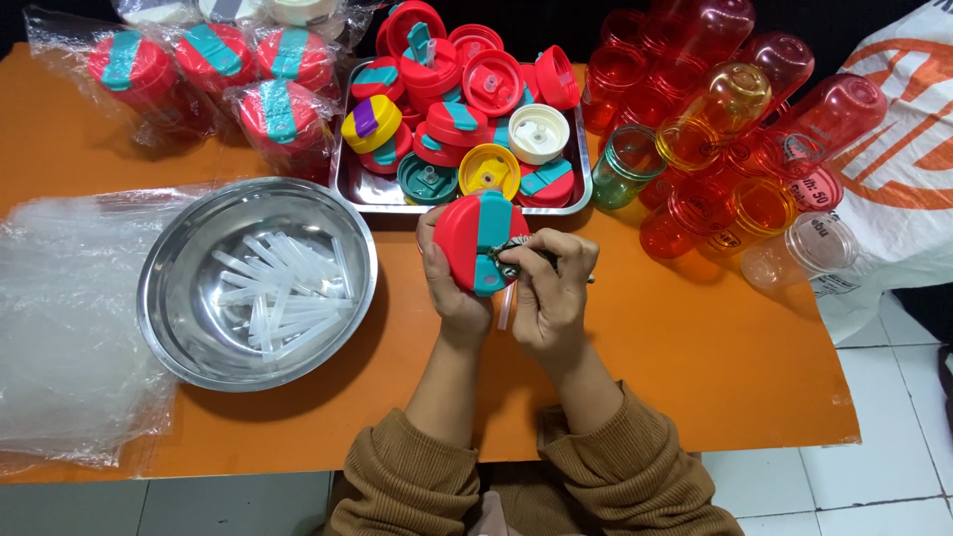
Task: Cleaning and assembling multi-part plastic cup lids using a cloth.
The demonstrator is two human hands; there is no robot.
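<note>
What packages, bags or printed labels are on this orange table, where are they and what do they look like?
Clear plastic bags holding red bottles with teal lids: top left, crinkled.
Pile of empty clear plastic bags: left edge, flat, glossy.
White woven sack with orange print: right edge, slumped.
Clear jars with small printed markings: right, beside the sack.

Both forearms come up from the bottom edge, clad in brown ribbed sleeves pushed back from the wrists, and lean toward each other so that the hands meet just above the middle of the view. The left hand (452, 283) is turned palm inward, thumb up along the near left side and fingers curled round behind, closed in a grip. The right hand (551, 288) lies close beside it, knuckles upward, its fingers (556, 248) bent and drawn together in a pinch toward the left hand. Both wrists are bare, the right bent slightly inward, the left fairly straight.
</note>
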